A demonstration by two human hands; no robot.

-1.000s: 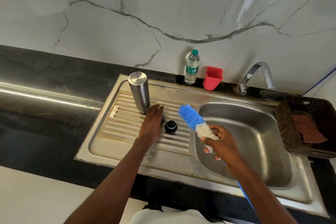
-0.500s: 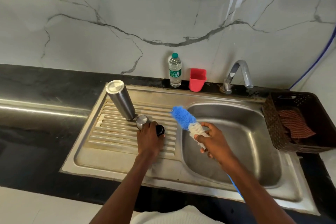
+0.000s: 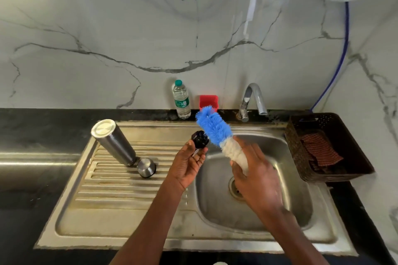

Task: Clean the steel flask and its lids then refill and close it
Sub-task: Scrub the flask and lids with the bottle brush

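Lid-scrubbing stage, by the look of it. Left hand (image 3: pixel 189 162) holds the small black inner lid (image 3: pixel 200 140) pinched at the fingertips, raised over the seam between draining board and basin. Right hand (image 3: pixel 255 175) grips the bottle brush (image 3: pixel 215 130) around its white lower bristles; the blue head points up and away, touching or just beside the lid, cannot tell which. Steel flask (image 3: pixel 114 142) stands mouth-down on the ribbed draining board (image 3: pixel 120 187), apart from both hands. Steel outer cap (image 3: pixel 146 167) sits just beside the flask's lower end, appearing to touch it. Tap (image 3: pixel 253 99) behind the basin (image 3: pixel 256 215) shows no running water; basin looks dry. Water bottle (image 3: pixel 182 100) and red holder (image 3: pixel 208 102) stand at the wall; dark basket (image 3: pixel 329 146) with a checked cloth at far right. Judgement: flask likely already rinsed and draining; the inner lid is being scrubbed now. Next move calls for working the bristles into the lid's recess while turning it, over the basin, with a firm pinch, since a small wet lid could slip toward the drain.
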